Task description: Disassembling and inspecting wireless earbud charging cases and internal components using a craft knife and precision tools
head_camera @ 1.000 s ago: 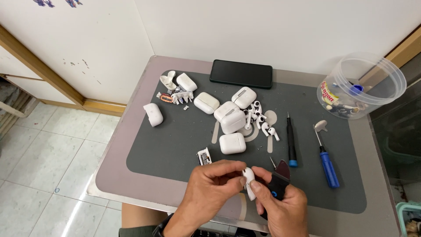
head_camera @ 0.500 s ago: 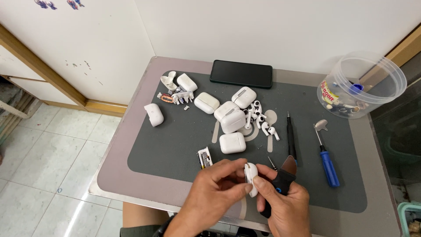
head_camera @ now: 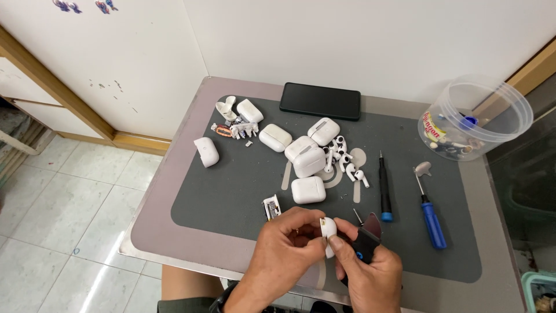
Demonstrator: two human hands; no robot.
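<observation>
L hand (head_camera: 284, 246): fingers pinched on small white earbud case (head_camera: 328, 230), near mat's front edge.
R hand (head_camera: 368, 272): thumb on case, fingers gripping dark pry tool (head_camera: 366, 237).
Mat (head_camera: 231, 185): more white cases (head_camera: 307, 156), earbuds (head_camera: 344, 159), 2 screwdrivers (head_camera: 431, 214).

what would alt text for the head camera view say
Two bare hands, the left hand and the right hand, hold a small white earbud case over a dark grey mat; the right also grips a dark pry tool. Beyond lie white cases, loose earbuds, a black phone, two screwdrivers and a clear tub.
</observation>
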